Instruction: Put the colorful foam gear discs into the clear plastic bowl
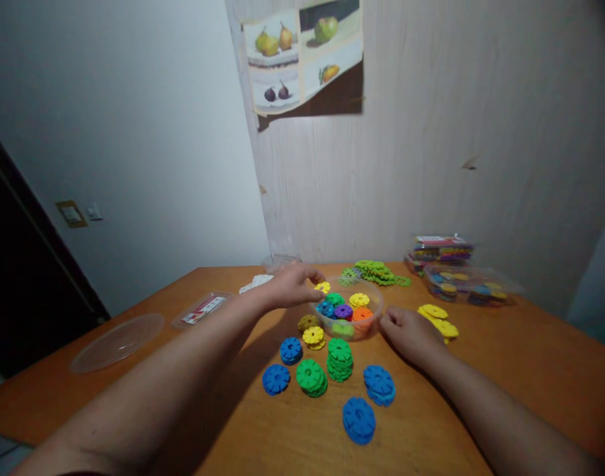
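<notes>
My left hand (295,285) reaches over the left rim of a round clear plastic bowl (380,305), with a yellow notched disc (322,287) between thumb and fingers. Inside the bowl lie a green disc (334,299), a blue disc (325,309), a purple disc (343,312), an orange disc (362,315) and a yellow stack (359,301). My right hand (414,332) rests curled on the table against or close beside the bowl's right side; nothing shows in its fingers. In front of the bowl stand green stacks (340,357), blue stacks (359,418) and a yellow stack (313,336).
Yellow discs (438,319) lie right of my right hand. Linked green discs (376,271) sit behind the bowl. Clear boxes of discs (468,285) stand at the back right. A clear round lid (118,342) and a labelled lid (203,309) lie left on the wooden table (416,430).
</notes>
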The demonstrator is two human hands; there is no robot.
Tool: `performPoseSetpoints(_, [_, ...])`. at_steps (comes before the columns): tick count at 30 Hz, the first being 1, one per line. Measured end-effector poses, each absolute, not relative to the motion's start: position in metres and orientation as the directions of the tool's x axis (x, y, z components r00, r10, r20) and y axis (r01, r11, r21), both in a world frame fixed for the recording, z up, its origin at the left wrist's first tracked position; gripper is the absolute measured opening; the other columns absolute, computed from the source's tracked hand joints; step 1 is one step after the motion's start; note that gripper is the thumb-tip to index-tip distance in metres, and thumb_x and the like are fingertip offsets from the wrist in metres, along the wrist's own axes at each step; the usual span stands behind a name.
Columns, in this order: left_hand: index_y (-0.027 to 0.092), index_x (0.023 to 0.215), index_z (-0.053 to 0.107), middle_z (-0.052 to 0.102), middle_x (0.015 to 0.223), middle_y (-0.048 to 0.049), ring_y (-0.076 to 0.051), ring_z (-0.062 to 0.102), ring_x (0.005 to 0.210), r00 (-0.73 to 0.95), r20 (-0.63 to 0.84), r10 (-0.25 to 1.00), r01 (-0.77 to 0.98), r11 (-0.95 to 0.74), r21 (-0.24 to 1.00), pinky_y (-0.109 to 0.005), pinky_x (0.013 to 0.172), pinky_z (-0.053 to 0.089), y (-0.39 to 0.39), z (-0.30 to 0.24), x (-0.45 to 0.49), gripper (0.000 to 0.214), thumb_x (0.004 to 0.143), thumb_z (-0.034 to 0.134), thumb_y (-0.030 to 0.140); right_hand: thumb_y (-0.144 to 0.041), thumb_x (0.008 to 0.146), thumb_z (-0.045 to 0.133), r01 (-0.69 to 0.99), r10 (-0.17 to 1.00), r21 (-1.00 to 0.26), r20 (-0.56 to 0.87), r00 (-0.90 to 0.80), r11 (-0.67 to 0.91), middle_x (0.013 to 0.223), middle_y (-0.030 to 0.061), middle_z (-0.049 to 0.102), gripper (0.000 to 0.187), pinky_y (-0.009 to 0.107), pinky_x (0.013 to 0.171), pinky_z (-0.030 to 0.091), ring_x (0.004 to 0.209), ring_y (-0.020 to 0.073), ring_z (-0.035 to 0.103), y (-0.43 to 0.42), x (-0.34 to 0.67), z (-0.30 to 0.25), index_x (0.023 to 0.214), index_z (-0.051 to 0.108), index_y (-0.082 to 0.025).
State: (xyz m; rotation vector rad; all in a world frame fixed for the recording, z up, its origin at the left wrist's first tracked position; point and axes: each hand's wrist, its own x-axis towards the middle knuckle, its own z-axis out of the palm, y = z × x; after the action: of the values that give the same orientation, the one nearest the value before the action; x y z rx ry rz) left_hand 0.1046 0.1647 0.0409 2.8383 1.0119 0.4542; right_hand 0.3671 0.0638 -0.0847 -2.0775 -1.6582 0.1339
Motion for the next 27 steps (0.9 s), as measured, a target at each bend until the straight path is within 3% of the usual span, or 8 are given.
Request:
performPoseSetpoints(3, [0.025,0.109,0.075,0.07,0.111,-0.0071,-0.028,0.057,0.108,0.744,0.201,0.637,0.644,-0.764,0.037,-0.039,0.095,0.042,0.172,0.038,0.126,0.039,0.075,0.073,0.043,-0.039,0.093,0.044,0.886,0.939,-0.44,0.217,0.266,-0.149,0.069,0.0026,0.064,0.033,0.028,0.055,0.019,0.064,0.0158,0.052,0.064,0.367,-0.085,0.068,0.055,-0.022])
performPoseSetpoints(7, [0.028,0.111,0.075,0.065,0.112,-0.008,-0.032,0.052,0.112,0.716,0.157,0.68,0.693,-0.72,-0.039,-0.043,0.096,0.041,0.184,0.03,0.142,0.041,0.075,0.072,0.047,-0.039,0.093,0.046,0.882,0.938,-0.448,0.216,0.27,-0.15,0.069,0.0025,0.064,0.033,0.028,0.055,0.019,0.063,0.0156,0.052,0.064,0.367,-0.084,0.068,0.056,-0.022])
performPoseSetpoints(16, [0.031,0.114,0.073,0.054,0.14,-0.0061,-0.034,0.042,0.13,0.743,0.114,0.66,0.663,-0.749,0.013,-0.047,0.108,0.034,0.193,0.024,0.156,0.044,0.075,0.074,0.05,-0.038,0.094,0.046,0.88,0.934,-0.448,0.223,0.279,-0.156,0.069,0.0028,0.064,0.032,0.028,0.055,0.018,0.063,0.0149,0.051,0.061,0.364,-0.081,0.068,0.055,-0.022])
performPoseSetpoints(27, [0.03,0.118,0.072,0.056,0.139,-0.0078,-0.036,0.042,0.13,0.808,0.113,0.578,0.584,-0.811,-0.03,-0.05,0.107,0.035,0.188,0.01,0.199,0.052,0.074,0.072,0.057,-0.04,0.093,0.046,0.877,0.931,-0.457,0.234,0.281,-0.15,0.068,0.0022,0.064,0.032,0.028,0.055,0.018,0.063,0.0151,0.051,0.062,0.364,-0.08,0.068,0.056,-0.022])
